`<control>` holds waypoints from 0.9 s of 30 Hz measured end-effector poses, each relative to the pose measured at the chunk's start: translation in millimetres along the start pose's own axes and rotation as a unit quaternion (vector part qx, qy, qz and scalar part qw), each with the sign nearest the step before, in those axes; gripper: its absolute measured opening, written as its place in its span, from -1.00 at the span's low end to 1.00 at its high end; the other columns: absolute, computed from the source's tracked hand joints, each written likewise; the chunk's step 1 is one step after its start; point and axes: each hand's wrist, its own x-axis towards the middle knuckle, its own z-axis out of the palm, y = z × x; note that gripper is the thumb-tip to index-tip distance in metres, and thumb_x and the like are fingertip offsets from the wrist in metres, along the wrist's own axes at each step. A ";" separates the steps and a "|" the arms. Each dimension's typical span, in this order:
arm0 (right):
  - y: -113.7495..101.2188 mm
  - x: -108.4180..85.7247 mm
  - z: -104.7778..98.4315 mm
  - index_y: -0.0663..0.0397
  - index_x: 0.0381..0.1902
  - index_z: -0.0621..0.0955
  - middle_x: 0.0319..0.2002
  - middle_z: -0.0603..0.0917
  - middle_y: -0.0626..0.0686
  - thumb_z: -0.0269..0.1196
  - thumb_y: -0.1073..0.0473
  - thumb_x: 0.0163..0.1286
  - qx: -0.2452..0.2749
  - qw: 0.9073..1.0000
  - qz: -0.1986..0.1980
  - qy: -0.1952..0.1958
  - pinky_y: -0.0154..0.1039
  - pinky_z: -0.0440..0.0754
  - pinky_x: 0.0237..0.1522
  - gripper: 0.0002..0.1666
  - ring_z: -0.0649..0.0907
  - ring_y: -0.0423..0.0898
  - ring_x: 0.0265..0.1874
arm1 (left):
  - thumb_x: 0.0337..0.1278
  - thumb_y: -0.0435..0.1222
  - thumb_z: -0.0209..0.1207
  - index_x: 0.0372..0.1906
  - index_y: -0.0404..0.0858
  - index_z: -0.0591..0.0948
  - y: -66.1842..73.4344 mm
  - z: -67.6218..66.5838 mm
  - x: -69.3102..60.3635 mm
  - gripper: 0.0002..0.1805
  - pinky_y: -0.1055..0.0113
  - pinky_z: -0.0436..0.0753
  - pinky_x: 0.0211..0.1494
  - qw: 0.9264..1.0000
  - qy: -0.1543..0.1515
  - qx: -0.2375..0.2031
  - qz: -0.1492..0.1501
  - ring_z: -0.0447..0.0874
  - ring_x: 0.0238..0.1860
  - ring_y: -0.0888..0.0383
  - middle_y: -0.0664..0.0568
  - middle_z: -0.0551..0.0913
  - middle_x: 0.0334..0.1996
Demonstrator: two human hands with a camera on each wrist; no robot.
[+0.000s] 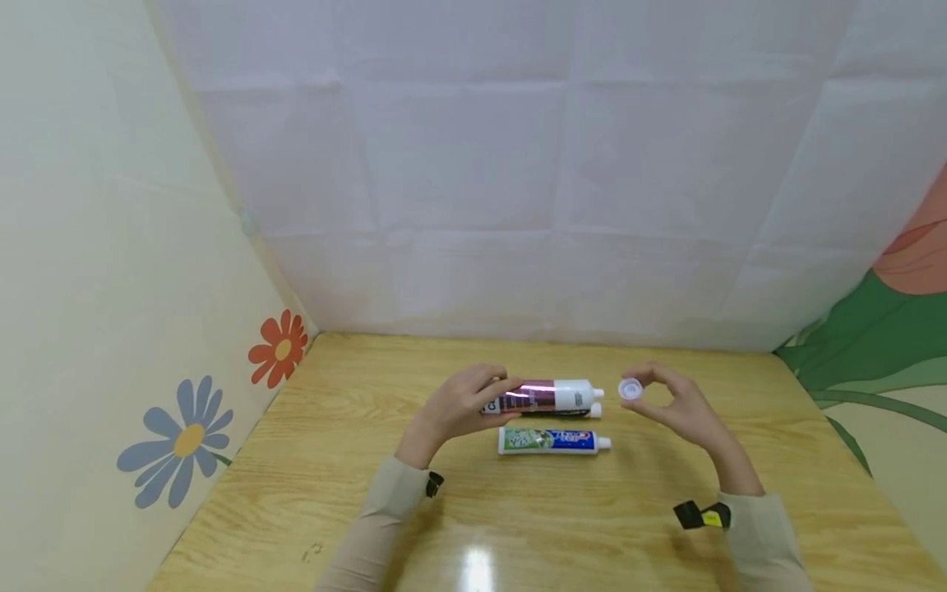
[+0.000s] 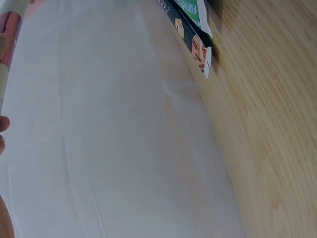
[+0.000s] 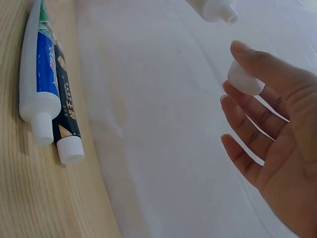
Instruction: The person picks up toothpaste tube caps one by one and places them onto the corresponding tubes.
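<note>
My left hand (image 1: 460, 404) grips a toothpaste tube (image 1: 543, 395) with a shiny pink-purple middle and a white end, held above the table. Its bare threaded nozzle (image 3: 229, 15) points right, toward my other hand. Between thumb and fingers, my right hand (image 1: 684, 413) pinches a white cap (image 1: 630, 389), its hollow side showing in the head view. Nozzle and cap are a short gap apart. Below lies a green and blue toothpaste tube (image 1: 551, 441), capped. Beside it is a black toothpaste tube (image 3: 68, 111) with a white cap, mostly hidden behind the held tube in the head view.
The wooden table (image 1: 355, 493) runs back to a white sheet (image 1: 459, 164) hung behind it. At the left stands a wall with painted flowers (image 1: 189, 441); at the right, one with painted green leaves (image 1: 873, 329).
</note>
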 end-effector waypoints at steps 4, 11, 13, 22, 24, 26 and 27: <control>1.2 -0.3 0.1 0.19 -0.08 0.59 -0.22 0.65 0.01 0.37 0.32 0.07 0.000 1.000 -0.015 0.003 -0.31 0.42 -0.08 -0.61 0.54 -0.25 -0.23 | -0.17 -0.05 0.38 0.04 -0.22 0.55 1.4 1.3 1.2 -0.40 0.46 0.54 -0.29 1.000 0.000 0.003 0.006 0.49 -0.37 0.23 -0.01 0.57 -0.26; 13.4 -0.1 3.9 0.17 -0.07 0.60 -0.17 0.65 0.05 0.38 0.39 0.03 0.008 0.998 -0.068 0.009 -0.47 0.43 -0.12 -0.56 0.53 -0.28 -0.21 | -0.17 -0.05 0.38 0.06 -0.22 0.54 4.2 2.1 3.1 -0.39 0.47 0.54 -0.31 1.000 0.002 0.011 0.008 0.49 -0.37 0.23 0.00 0.56 -0.26; 21.7 0.7 6.5 0.14 -0.05 0.61 -0.16 0.65 -0.01 0.39 0.38 0.03 0.012 0.997 -0.079 0.004 -0.46 0.44 -0.13 -0.55 0.52 -0.30 -0.20 | -0.17 -0.05 0.38 0.06 -0.22 0.54 4.5 2.7 3.9 -0.39 0.48 0.53 -0.32 1.000 0.003 0.014 0.009 0.48 -0.38 0.24 0.01 0.56 -0.27; 39.3 2.7 14.0 0.05 0.03 0.60 -0.13 0.61 -0.14 0.37 0.28 0.10 0.040 0.995 -0.089 -0.030 -0.34 0.50 -0.17 -0.53 0.52 -0.27 -0.22 | -0.15 -0.03 0.36 0.05 -0.22 0.55 6.2 9.4 7.5 -0.40 0.48 0.52 -0.36 0.999 -0.005 0.031 0.017 0.47 -0.40 0.25 0.03 0.56 -0.28; 35.0 2.6 13.7 0.06 0.03 0.59 -0.15 0.61 -0.15 0.36 0.28 0.11 0.042 0.995 -0.081 -0.037 -0.33 0.50 -0.18 -0.54 0.52 -0.27 -0.23 | -0.15 -0.03 0.37 0.04 -0.22 0.55 7.0 11.2 7.6 -0.40 0.48 0.51 -0.36 0.999 -0.008 0.031 0.015 0.46 -0.41 0.25 0.03 0.56 -0.28; 26.8 2.6 12.1 0.10 0.02 0.60 -0.18 0.60 -0.14 0.36 0.29 0.11 0.041 0.995 -0.078 -0.042 -0.34 0.50 -0.19 -0.55 0.51 -0.27 -0.25 | -0.16 -0.03 0.37 0.04 -0.21 0.55 7.8 13.0 7.4 -0.40 0.47 0.52 -0.36 0.999 -0.011 0.032 0.012 0.46 -0.40 0.25 0.03 0.55 -0.28; 23.1 2.7 11.4 0.12 0.01 0.60 -0.20 0.60 -0.13 0.36 0.30 0.11 0.043 0.995 -0.079 -0.044 -0.34 0.50 -0.20 -0.56 0.52 -0.27 -0.26 | -0.16 -0.03 0.37 0.04 -0.21 0.55 8.1 14.1 7.4 -0.40 0.47 0.52 -0.36 0.999 -0.013 0.032 0.011 0.46 -0.40 0.25 0.03 0.56 -0.28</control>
